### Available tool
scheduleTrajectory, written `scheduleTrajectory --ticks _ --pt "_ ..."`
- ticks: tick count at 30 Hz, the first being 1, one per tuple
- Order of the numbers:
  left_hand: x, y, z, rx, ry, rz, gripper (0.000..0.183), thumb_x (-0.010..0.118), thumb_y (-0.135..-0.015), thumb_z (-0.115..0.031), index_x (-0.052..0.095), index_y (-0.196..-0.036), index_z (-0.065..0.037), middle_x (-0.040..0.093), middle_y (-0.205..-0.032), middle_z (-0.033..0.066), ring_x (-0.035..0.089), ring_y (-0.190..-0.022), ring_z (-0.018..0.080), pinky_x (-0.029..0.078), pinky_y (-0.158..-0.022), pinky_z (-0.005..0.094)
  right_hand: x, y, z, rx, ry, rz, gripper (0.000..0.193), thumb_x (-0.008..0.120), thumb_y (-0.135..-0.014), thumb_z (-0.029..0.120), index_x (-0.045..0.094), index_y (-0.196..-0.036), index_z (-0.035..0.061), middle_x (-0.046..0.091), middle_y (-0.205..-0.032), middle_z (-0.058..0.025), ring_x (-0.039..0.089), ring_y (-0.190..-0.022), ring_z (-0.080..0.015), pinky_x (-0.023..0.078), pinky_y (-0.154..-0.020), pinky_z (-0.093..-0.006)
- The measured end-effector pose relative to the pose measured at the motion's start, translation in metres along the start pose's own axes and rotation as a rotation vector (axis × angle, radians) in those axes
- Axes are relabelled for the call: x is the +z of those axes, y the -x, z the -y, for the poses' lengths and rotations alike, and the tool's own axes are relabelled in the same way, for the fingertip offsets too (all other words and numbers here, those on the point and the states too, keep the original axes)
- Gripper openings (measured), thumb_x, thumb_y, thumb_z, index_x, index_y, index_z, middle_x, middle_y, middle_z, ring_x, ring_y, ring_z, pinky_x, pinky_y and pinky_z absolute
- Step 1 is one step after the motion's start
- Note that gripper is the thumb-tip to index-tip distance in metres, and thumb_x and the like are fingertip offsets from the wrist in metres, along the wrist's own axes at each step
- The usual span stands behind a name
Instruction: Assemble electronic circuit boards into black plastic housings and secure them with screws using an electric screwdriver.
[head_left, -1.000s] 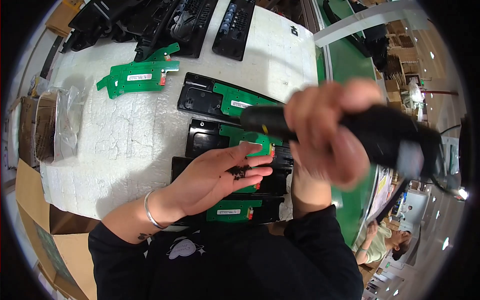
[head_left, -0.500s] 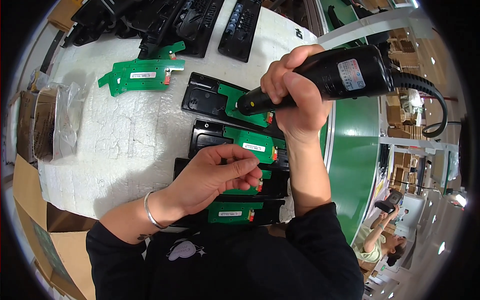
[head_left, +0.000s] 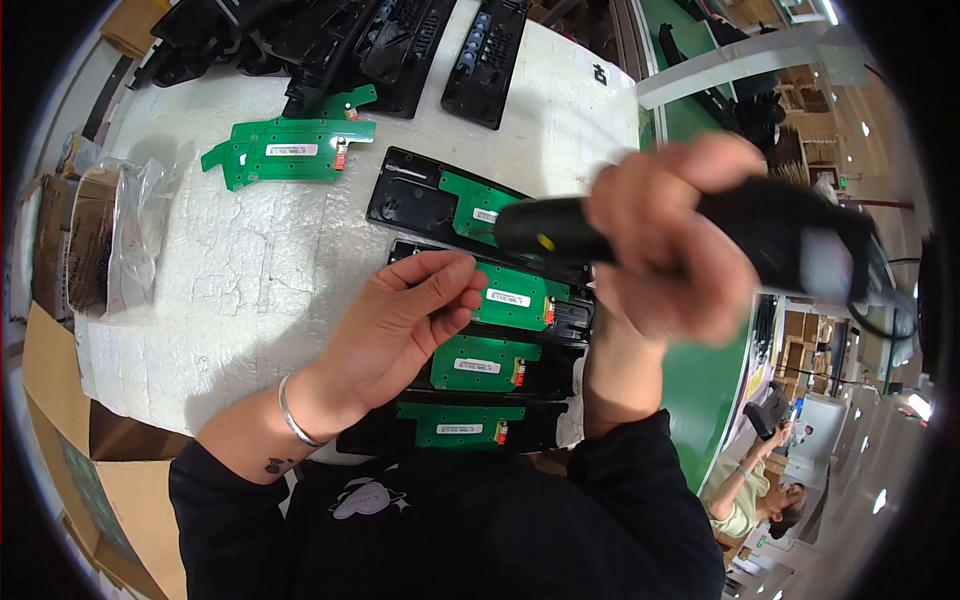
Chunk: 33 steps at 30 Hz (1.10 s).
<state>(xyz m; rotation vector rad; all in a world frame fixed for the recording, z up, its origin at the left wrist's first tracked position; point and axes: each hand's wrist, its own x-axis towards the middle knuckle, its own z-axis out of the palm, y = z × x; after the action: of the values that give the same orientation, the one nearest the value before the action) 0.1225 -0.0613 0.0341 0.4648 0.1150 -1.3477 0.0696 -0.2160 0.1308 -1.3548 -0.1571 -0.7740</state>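
Note:
My right hand (head_left: 680, 240), smeared by motion, grips a black corded electric screwdriver (head_left: 555, 225), its nose pointing left. The nose hangs over the right part of a black plastic housing (head_left: 408, 200) with a green circuit board (head_left: 465, 205) on it. My left hand (head_left: 395, 325), wearing a silver bracelet, is closed in a pinch beside the board (head_left: 520, 283) in the housing below; what its fingertips hold, if anything, is too small to make out. Nearer to me lie further housings, with a third board (head_left: 478, 363) and a fourth board (head_left: 465, 425).
Loose green boards (head_left: 290, 150) are stacked on the white foam surface (head_left: 250, 260). Black housings (head_left: 400, 60) pile up at the far edge. Cardboard boxes (head_left: 125, 500) stand at left, a green surface (head_left: 700, 370) at right. Another person (head_left: 760, 500) works at lower right.
My right hand has swung right and toward me with the screwdriver, drawing its nose back from the top board. My left hand has moved slightly away from me and left, uncovering the third board.

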Motion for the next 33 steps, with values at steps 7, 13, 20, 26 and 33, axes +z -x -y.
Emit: scheduleTrajectory --ticks 7,13,20,26,33 --pt "-0.002 -0.001 0.002 -0.048 0.136 0.099 0.016 0.054 -0.088 -0.016 0.059 -0.097 -0.004 0.06 -0.087 0.0032 0.057 -0.077 0.0085 0.05 -0.068 0.0193 0.0 0.007 0.057 -0.04 -0.036 0.332 0.029 0.061 -0.069 0.009 0.042 -0.09 0.0094 0.054 -0.058 0.0043 0.052 -0.048 -0.0055 0.043 -0.051 -0.0159" --pt "-0.004 0.001 0.005 -0.096 0.217 0.189 0.022 0.054 -0.088 -0.024 0.058 -0.094 -0.004 0.06 -0.085 0.003 0.057 -0.078 0.0099 0.049 -0.068 0.0211 0.006 0.013 0.055 -0.056 -0.024 0.309 0.029 0.061 -0.07 0.008 0.042 -0.091 0.0091 0.054 -0.058 0.005 0.05 -0.047 -0.0051 0.042 -0.048 -0.015" --pt "0.024 0.005 0.003 -0.232 0.126 -0.063 0.045 0.038 -0.095 -0.027 0.04 -0.118 0.011 0.048 -0.119 0.0242 0.051 -0.108 0.0295 0.044 -0.09 0.0298 -0.005 0.003 0.001 -0.058 -0.032 -0.008 0.024 0.053 -0.074 0.002 0.042 -0.096 0.0033 0.044 -0.06 -0.0042 0.041 -0.046 -0.013 0.038 -0.046 -0.0274" --pt "0.013 0.002 0.006 -0.162 -0.122 0.076 0.032 0.039 -0.094 -0.015 0.041 -0.119 0.006 0.054 -0.111 0.0211 0.056 -0.102 0.0272 0.046 -0.086 0.0306 -0.031 -0.015 -0.035 0.02 0.087 -0.236 0.017 0.049 -0.069 -0.002 0.047 -0.085 -0.0038 0.047 -0.061 -0.0069 0.044 -0.046 -0.0142 0.039 -0.046 -0.0275" --pt "0.01 0.005 0.004 -0.174 -0.21 0.089 0.021 0.04 -0.094 -0.017 0.05 -0.105 -0.003 0.06 -0.093 0.0102 0.058 -0.083 0.016 0.046 -0.07 0.0236 -0.029 -0.017 -0.037 0.075 0.099 -0.234 0.016 0.051 -0.068 -0.001 0.047 -0.084 -0.0041 0.047 -0.06 -0.0062 0.044 -0.044 -0.0142 0.039 -0.046 -0.0274"
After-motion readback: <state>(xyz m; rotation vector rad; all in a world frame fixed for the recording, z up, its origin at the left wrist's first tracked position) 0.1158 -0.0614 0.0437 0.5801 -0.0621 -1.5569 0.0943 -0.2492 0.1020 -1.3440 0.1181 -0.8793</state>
